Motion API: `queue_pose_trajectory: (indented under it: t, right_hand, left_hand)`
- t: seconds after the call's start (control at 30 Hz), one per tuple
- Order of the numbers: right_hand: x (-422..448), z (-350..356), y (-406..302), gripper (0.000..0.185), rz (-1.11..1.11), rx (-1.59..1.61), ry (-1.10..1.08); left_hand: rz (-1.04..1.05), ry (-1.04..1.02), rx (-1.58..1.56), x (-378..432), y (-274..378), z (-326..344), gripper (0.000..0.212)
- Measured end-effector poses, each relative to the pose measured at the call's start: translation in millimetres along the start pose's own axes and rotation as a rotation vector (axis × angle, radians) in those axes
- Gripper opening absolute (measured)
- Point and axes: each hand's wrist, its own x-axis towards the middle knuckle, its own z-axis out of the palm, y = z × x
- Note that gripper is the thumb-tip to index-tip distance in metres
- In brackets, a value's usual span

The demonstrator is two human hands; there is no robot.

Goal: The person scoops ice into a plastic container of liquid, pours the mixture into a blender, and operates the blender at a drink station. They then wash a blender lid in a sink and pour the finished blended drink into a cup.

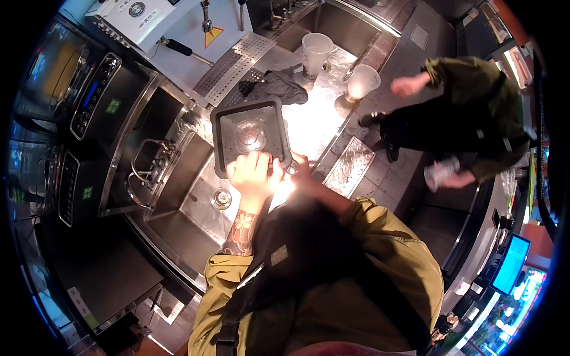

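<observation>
A black plastic tray (221, 133) with raised rims lies tilted across the sink edge and the steel counter, wet inside. In it sits a clear round vessel or lid (250, 135); the glare hides its exact form. My left hand (254, 175) has its fingers curled over the tray's near rim, thumb raised. Close beside it, at the tray's near right corner, is my right hand (303, 171), its fingers partly hidden. A small shiny round thing (292, 167) shows against that hand; I cannot tell what it is.
Two translucent plastic pitchers (317, 51) and a dark cloth (280, 86) stand or lie on the counter. The sink (200, 200) with its faucet (153, 169) is at left. A perforated drip tray (236, 66) fronts a white machine. To the right, a co-worker (454, 115) walks the aisle.
</observation>
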Motion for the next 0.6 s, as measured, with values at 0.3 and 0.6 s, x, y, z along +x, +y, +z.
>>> queue_pose_trajectory:
  t: [0.3,0.6]
  right_hand:
    - [13,17,-4,0.032,-0.027,0.068,-0.009]
    - [15,15,-1,0.035,-0.014,0.004,-0.037]
  left_hand:
    - [-0.018,0.057,0.046,2,-17,0,0.012]
    - [-0.035,0.062,0.042,0,-20,-2,0.01]
